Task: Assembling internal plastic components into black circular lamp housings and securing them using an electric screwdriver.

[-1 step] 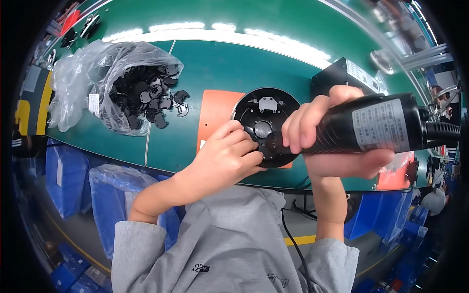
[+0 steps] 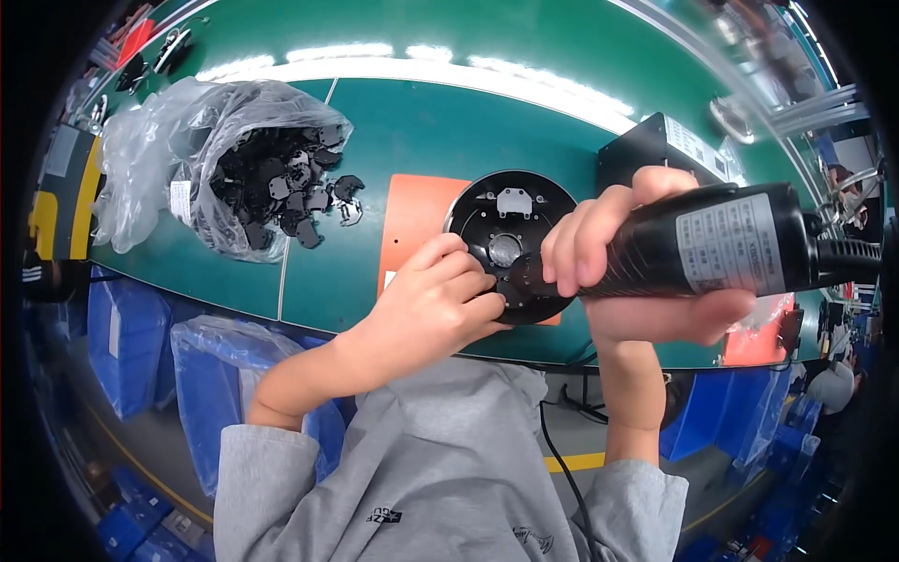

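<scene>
A black round housing (image 2: pixel 532 306) lies on an orange mat, with a light metal bracket (image 2: pixel 514 201) and a round metal centre showing inside it. My left hand (image 2: pixel 438 292) is closed over its near left rim, fingers curled and tips bunched inside; whether they also pinch something small is hidden. My right hand (image 2: pixel 599 239) is wrapped round a black electric screwdriver (image 2: pixel 646 239), held tilted with its nose reaching down into the housing, close to my left fingertips. The screwdriver's tip is too dark to make out.
A clear plastic bag (image 2: pixel 140 173) spills several black moulded parts (image 2: pixel 281 183) onto the green bench (image 2: pixel 351 140) at left. A black box (image 2: pixel 655 150) stands at the far right. Blue bins (image 2: pixel 211 375) sit below the front edge. A cable (image 2: pixel 562 459) hangs near my body.
</scene>
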`<state>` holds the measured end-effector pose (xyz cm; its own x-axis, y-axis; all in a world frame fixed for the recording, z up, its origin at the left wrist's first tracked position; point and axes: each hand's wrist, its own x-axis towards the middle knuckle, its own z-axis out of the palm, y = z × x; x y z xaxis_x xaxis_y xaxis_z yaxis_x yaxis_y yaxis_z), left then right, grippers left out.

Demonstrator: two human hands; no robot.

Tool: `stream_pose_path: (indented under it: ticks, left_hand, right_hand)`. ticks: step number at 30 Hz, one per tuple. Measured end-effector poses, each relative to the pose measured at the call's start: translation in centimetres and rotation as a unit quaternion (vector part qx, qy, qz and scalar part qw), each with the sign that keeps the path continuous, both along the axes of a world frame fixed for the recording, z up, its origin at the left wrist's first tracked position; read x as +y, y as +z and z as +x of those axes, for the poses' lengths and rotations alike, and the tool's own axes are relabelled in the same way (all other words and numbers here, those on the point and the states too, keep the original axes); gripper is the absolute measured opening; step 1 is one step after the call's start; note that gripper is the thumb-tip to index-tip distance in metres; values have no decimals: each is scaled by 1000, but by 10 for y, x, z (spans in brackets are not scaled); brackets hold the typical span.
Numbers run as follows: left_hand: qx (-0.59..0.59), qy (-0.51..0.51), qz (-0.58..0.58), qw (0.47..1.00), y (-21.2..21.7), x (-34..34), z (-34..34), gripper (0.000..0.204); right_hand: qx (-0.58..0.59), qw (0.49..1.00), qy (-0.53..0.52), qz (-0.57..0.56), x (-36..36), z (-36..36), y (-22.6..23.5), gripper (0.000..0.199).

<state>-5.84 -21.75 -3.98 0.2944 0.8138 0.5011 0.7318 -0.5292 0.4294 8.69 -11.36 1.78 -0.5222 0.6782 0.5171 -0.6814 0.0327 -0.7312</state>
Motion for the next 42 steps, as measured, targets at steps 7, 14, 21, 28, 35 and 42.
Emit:
stream_pose_path:
  ticks: [7,14,21,28,35,42]
  left_hand:
    - [-2,16,-3,1000,-3,0,1,21]
    - [-12,4,4,1000,-2,5,4,23]
    - [5,19,-16,1000,7,-2,4,24]
    - [3,18,-10,1000,4,2,3,24]
    - [-5,20,-17,1000,1,1,4,29]
    - [-25,19,-12,999,-3,0,2,25]
  right_hand:
    - [-34,999,-25,-4,-5,-8,-8,95]
    - [-109,993,-40,-25,-2,-3,1,91]
    - [0,955,-298,13,23,108,30,89]
    - [-129,912,-389,15,37,133,0,87]
    - [7,975,-214,58,23,123,16,88]
    - [37,996,-54,59,37,14,21,96]
